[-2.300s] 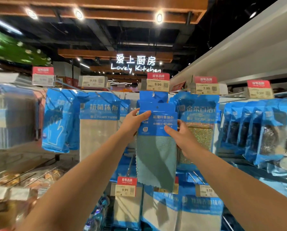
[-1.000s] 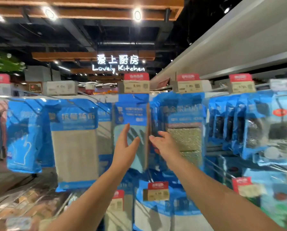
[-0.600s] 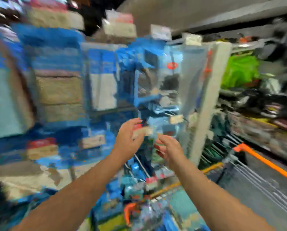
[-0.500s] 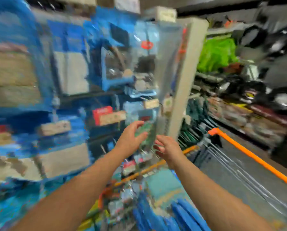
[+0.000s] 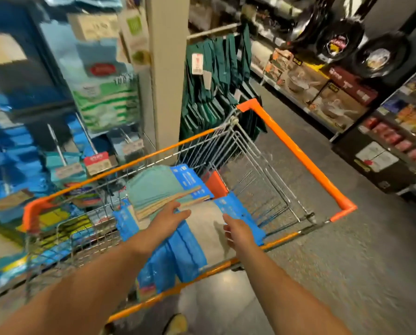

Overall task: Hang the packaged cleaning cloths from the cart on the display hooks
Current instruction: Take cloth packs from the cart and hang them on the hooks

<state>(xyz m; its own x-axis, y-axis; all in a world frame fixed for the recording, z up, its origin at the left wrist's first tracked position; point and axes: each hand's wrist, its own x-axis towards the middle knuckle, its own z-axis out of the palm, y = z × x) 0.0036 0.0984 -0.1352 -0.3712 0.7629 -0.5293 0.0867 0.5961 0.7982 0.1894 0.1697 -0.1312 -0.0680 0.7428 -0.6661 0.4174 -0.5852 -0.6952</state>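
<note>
An orange-rimmed wire cart stands below me. Stacks of packaged cleaning cloths lie in its near end: teal cloths with blue header cards, a beige cloth pack and blue packs. My left hand reaches over the stacks with fingers stretched out, fingertips at the edge of the teal stack. My right hand hovers over the beige pack, fingers loosely bent, holding nothing. The display hooks with blue packages hang at the left, blurred.
A beige pillar stands behind the cart, dark green items hanging beside it. Shelves with boxed cookware and hanging pans line the right side of the aisle. Grey floor lies to the right of the cart.
Both hands let go of the teal cloth pack, left hanging on its hook. My view swung right and down from the display to the cart, and both hands dropped toward the stacks.
</note>
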